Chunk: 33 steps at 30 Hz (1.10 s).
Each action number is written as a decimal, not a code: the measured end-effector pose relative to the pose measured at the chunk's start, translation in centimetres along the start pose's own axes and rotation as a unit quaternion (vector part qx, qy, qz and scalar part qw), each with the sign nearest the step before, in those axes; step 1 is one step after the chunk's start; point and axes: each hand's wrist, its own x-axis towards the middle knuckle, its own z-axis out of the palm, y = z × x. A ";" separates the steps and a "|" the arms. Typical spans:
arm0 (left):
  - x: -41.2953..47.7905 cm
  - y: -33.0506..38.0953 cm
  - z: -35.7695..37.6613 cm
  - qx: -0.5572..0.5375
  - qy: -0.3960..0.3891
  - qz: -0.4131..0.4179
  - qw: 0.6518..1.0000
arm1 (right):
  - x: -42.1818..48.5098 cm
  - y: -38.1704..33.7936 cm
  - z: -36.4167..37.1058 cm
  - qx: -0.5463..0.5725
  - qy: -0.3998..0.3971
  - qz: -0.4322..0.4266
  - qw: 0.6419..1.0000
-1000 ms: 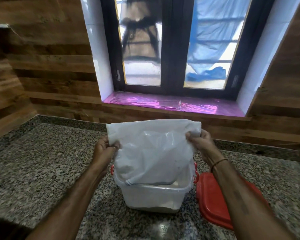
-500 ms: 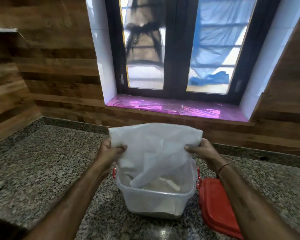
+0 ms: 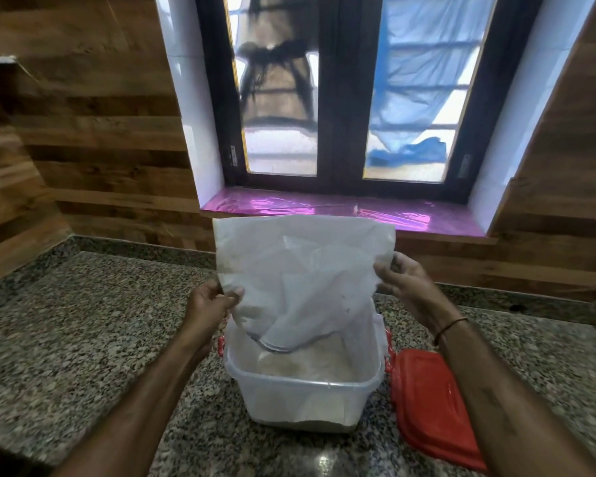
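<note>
Granite counter (image 3: 83, 339) carried a clear container (image 3: 303, 390); both hands, left hand (image 3: 209, 304) and right hand (image 3: 406, 287), pinched an upturned white bag (image 3: 303, 270) just above it, probably so the powder fell inside.

Both hands held a white bag (image 3: 300, 270) upside down over a clear tub (image 3: 303, 390) on the granite tabletop (image 3: 83, 339). The left hand (image 3: 209, 304) pinched one edge, the right hand (image 3: 408, 287) the other. The bag's mouth hung inside the tub, above pale powder (image 3: 303, 361). A red lid (image 3: 434, 407) lay just right of it.
</note>
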 end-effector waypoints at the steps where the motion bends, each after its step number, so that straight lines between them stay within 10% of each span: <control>1: -0.1 0.3 0.0 -0.017 -0.002 0.001 1.000 | -0.5 0.5 0.1 -0.024 -0.038 0.013 0.999; 7: 0.4 0.1 0.0 0.004 0.024 0.022 0.999 | -1.6 1.5 1.5 -0.007 0.128 -0.056 0.990; 13: 0.7 0.8 0.8 0.025 0.055 0.024 0.998 | -2.6 2.9 1.9 -0.107 -0.034 -0.006 0.994; 20: -0.6 0.4 0.6 0.166 -0.034 0.036 0.985 | -1.5 1.3 0.6 -0.108 0.149 -0.049 0.982; 33: -1.7 0.8 -0.2 0.074 -0.011 0.007 0.997 | -0.7 0.2 0.8 -0.021 -0.019 0.036 0.999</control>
